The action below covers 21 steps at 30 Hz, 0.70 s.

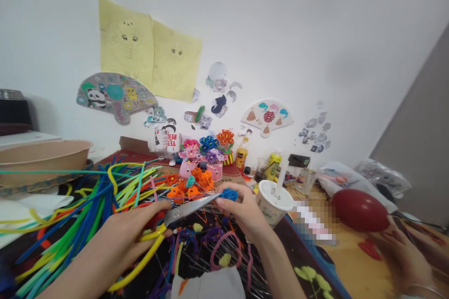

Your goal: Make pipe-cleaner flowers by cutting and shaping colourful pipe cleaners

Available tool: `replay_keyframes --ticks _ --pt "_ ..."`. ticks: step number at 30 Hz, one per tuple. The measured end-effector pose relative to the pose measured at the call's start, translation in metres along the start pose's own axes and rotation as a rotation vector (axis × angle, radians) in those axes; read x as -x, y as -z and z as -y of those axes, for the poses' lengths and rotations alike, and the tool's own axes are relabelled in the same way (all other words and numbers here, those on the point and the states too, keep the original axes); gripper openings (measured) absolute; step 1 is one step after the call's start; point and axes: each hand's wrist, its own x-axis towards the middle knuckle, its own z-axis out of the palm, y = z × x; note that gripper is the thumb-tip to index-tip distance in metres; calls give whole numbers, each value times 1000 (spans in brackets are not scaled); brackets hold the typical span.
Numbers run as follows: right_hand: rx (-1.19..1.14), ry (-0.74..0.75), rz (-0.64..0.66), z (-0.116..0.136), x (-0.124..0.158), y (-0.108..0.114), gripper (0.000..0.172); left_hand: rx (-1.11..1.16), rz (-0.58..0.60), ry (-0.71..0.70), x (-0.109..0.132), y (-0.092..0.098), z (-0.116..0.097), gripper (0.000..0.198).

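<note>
My left hand is closed around the handles of a pair of scissors, whose blades point right. A yellow pipe cleaner curves below that hand. My right hand pinches a small blue fuzzy flower, and the scissor tips are at its left side. Orange fuzzy flowers lie just behind the blades. Loose wires, purple pieces and a pink loop lie on the dark surface below.
Colourful pipe cleaners spread across the left. A lidded cup with a straw stands right of my right hand. Potted fuzzy flowers and bottles stand behind. Another person's hand holds a red balloon at the right.
</note>
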Motion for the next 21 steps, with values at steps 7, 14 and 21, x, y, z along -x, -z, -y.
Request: replay_keyframes --ticks 7,14,21 --pt "38 6 -69 1 -3 -2 24 -107 120 2 -2 -7 14 45" --pt "79 8 -97 5 0 -5 21 -117 152 30 -1 -5 9 52" --pt "106 23 -62 3 -1 -4 21 -71 187 33 -3 -1 8 41"
